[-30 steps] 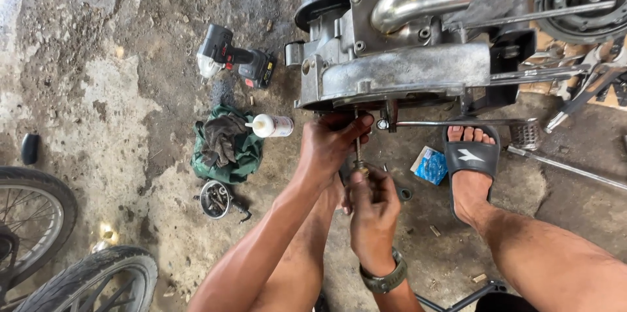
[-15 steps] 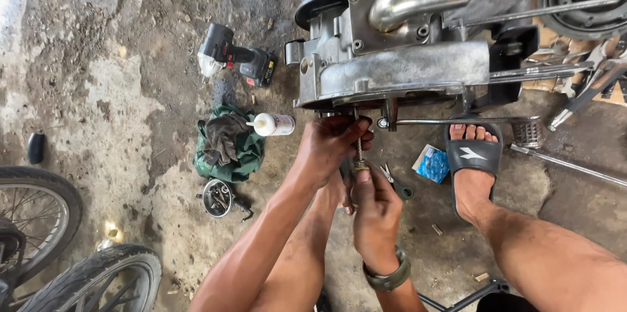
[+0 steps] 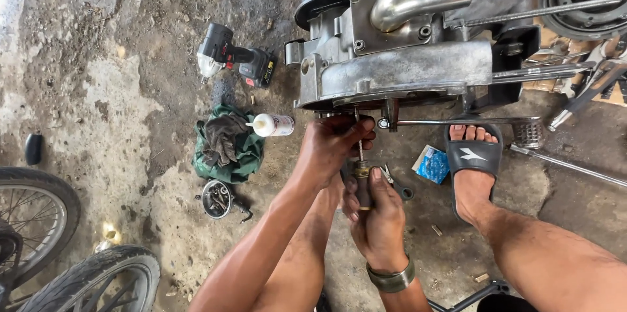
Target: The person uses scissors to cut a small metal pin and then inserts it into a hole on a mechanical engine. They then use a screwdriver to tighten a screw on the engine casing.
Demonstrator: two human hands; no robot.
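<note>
Both forearms are extended from the bottom edge toward mid-frame, the left hand (image 3: 333,145) being held higher with its fingers curled closed and pinched at the tips, the right hand (image 3: 379,217) clenched just below it, a metal band worn at the right wrist.

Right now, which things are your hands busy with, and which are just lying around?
In use: left hand on the thin rod under the engine; right hand gripping the brass-tipped tool.

Lying about: impact wrench, white bottle, green rag, small parts tin, blue packet.
</note>
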